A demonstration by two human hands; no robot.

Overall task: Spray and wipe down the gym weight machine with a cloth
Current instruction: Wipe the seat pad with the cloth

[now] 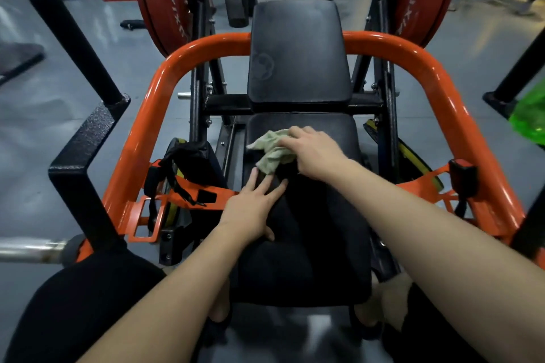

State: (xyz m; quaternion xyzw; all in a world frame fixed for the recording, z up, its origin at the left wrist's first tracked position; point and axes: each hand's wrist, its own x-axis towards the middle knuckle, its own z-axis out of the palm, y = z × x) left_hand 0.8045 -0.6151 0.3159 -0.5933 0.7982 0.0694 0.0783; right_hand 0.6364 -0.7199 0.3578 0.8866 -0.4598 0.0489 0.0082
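The weight machine has an orange tubular frame, a black back pad and a black seat pad in the middle of the head view. A crumpled pale green cloth lies on the far part of the seat. My right hand lies on top of the cloth with fingers bent over it, pressing it to the pad. My left hand rests flat on the seat's left side, fingers straight, its fingertips just short of the cloth. No spray bottle is in view.
Red weight plates hang at both far sides of the frame. An orange belt with black straps hangs left of the seat. A black post and bracket stand at left, a steel bar end at lower left, a green bag at right.
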